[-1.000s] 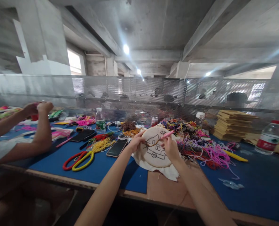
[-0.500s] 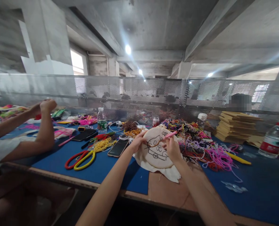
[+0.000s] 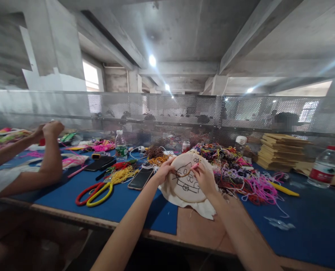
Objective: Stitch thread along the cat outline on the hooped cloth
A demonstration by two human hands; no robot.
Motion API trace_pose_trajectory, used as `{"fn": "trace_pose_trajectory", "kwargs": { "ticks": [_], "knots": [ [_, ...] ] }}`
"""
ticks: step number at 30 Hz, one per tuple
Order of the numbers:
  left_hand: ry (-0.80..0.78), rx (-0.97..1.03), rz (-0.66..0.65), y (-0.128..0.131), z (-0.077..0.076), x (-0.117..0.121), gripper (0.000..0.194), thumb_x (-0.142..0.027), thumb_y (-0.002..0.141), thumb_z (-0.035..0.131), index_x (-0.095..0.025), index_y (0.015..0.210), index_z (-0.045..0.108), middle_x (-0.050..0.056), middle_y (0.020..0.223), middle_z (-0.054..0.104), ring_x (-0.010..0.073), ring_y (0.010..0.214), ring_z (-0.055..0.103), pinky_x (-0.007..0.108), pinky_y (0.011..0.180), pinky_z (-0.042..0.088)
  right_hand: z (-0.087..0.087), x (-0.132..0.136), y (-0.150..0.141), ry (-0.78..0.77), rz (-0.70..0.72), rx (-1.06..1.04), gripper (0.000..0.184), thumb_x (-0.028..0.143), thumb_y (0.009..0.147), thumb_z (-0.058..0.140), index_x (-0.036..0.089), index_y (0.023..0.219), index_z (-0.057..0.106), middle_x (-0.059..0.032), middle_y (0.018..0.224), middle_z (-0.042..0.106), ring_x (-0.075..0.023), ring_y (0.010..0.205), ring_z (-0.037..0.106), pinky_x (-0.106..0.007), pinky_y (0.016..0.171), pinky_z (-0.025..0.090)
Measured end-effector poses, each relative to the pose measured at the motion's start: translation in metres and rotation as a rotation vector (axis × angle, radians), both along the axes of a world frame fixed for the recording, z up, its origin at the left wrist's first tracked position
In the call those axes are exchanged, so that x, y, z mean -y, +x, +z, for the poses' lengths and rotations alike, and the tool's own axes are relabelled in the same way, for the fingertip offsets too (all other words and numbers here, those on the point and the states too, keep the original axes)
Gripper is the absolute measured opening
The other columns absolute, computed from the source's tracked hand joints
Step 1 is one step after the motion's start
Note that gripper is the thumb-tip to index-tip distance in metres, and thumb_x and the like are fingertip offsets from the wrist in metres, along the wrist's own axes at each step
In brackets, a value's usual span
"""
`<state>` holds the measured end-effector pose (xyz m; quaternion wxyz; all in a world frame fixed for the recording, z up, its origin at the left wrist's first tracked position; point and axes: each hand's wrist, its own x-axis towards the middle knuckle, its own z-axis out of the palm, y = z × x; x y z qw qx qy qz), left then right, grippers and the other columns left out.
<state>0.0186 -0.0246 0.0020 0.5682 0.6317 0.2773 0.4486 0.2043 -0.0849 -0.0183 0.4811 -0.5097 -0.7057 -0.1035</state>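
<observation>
My left hand (image 3: 164,170) is closed on the left rim of a round embroidery hoop (image 3: 181,197), which is tilted up towards me. White cloth (image 3: 203,210) stretched in it carries a black line drawing of a cat, and its loose edge hangs below the rim. At the upper right of the drawing, my right hand (image 3: 203,177) pinches a pink pen-shaped punch needle (image 3: 195,165), mostly hidden by the fingers. A strand of brown yarn (image 3: 186,174) runs across the cloth between both hands. The needle's tip cannot be made out.
Red-and-yellow-handled scissors (image 3: 99,197) and a phone (image 3: 140,178) lie left of the hoop. Behind and right are tangled yarn (image 3: 258,190), a yellow tool (image 3: 286,189), stacked brown envelopes (image 3: 280,150) and a water bottle (image 3: 325,169). A co-worker's arms (image 3: 50,158) rest at far left.
The pink punch needle has turned from lying slantwise, sticking out to the right, to being mostly hidden in my right fingers. My left hand keeps its hold on the hoop.
</observation>
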Motion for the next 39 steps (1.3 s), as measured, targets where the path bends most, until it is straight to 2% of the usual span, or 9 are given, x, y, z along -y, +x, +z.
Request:
{"fn": "trace_pose_trajectory", "kwargs": {
  "ticks": [5, 8, 16, 23, 30, 35, 39],
  "knots": [
    [-0.001, 0.009, -0.003, -0.0008, 0.0004, -0.0006, 0.079, -0.001, 0.048, 0.044, -0.022, 0.123, 0.054, 0.004, 0.112, 0.061, 0.0103, 0.072, 0.050, 0.015, 0.053, 0.037, -0.0061, -0.0036, 0.0034, -0.169, 0.014, -0.233, 0.027, 0.036, 0.089, 0.033, 0.018, 0.102, 0.048, -0.0063, 0.075, 0.067, -0.0176, 0.052, 0.061, -0.029, 0.049, 0.046],
    [0.025, 0.010, -0.039, -0.0012, -0.0013, -0.0029, 0.078, -0.002, 0.049, 0.045, -0.020, 0.124, 0.053, 0.005, 0.107, 0.062, 0.0097, 0.069, 0.049, 0.015, 0.051, 0.036, -0.0093, -0.0054, 0.0058, -0.192, 0.054, -0.308, 0.029, 0.038, 0.089, 0.032, 0.018, 0.107, 0.043, -0.0077, 0.080, 0.068, -0.0174, 0.050, 0.062, -0.028, 0.045, 0.046],
    [0.036, 0.002, -0.035, -0.0013, -0.0030, -0.0040, 0.075, -0.005, 0.051, 0.046, -0.019, 0.124, 0.053, 0.005, 0.100, 0.064, 0.0079, 0.062, 0.046, 0.015, 0.051, 0.036, -0.0080, -0.0030, 0.0047, -0.203, 0.067, -0.312, 0.033, 0.043, 0.090, 0.028, 0.018, 0.105, 0.042, -0.0084, 0.079, 0.070, -0.0178, 0.050, 0.063, -0.028, 0.046, 0.047],
    [0.015, -0.007, -0.028, -0.0015, 0.0000, -0.0006, 0.074, -0.007, 0.051, 0.047, -0.019, 0.124, 0.054, 0.005, 0.097, 0.065, 0.0068, 0.058, 0.045, 0.017, 0.051, 0.036, -0.0072, -0.0012, 0.0040, -0.181, 0.092, -0.314, 0.029, 0.041, 0.090, 0.028, 0.019, 0.103, 0.042, -0.0073, 0.082, 0.069, -0.0171, 0.053, 0.064, -0.027, 0.048, 0.048],
    [0.025, 0.005, -0.038, -0.0011, -0.0028, -0.0033, 0.074, -0.006, 0.050, 0.047, -0.020, 0.122, 0.055, 0.006, 0.104, 0.063, 0.0082, 0.063, 0.047, 0.016, 0.051, 0.036, -0.0055, -0.0028, 0.0055, -0.166, 0.067, -0.234, 0.028, 0.041, 0.089, 0.034, 0.020, 0.097, 0.051, -0.0052, 0.074, 0.067, -0.0178, 0.052, 0.062, -0.030, 0.051, 0.047],
    [0.025, 0.005, -0.023, -0.0014, -0.0034, -0.0047, 0.073, -0.006, 0.050, 0.047, -0.020, 0.120, 0.057, 0.005, 0.105, 0.063, 0.0083, 0.065, 0.046, 0.016, 0.052, 0.035, -0.0031, -0.0017, 0.0052, -0.064, 0.040, -0.161, 0.029, 0.040, 0.088, 0.036, 0.018, 0.094, 0.055, -0.0097, 0.094, 0.065, -0.0174, 0.062, 0.063, -0.030, 0.056, 0.048],
    [0.020, -0.008, -0.012, -0.0017, -0.0033, -0.0048, 0.072, -0.006, 0.051, 0.047, -0.020, 0.121, 0.056, 0.005, 0.101, 0.063, 0.0065, 0.059, 0.042, 0.017, 0.052, 0.035, -0.0041, -0.0015, 0.0049, -0.099, 0.024, -0.172, 0.031, 0.038, 0.091, 0.031, 0.016, 0.097, 0.052, -0.0074, 0.078, 0.066, -0.0168, 0.060, 0.063, -0.029, 0.057, 0.048]
  ]
}}
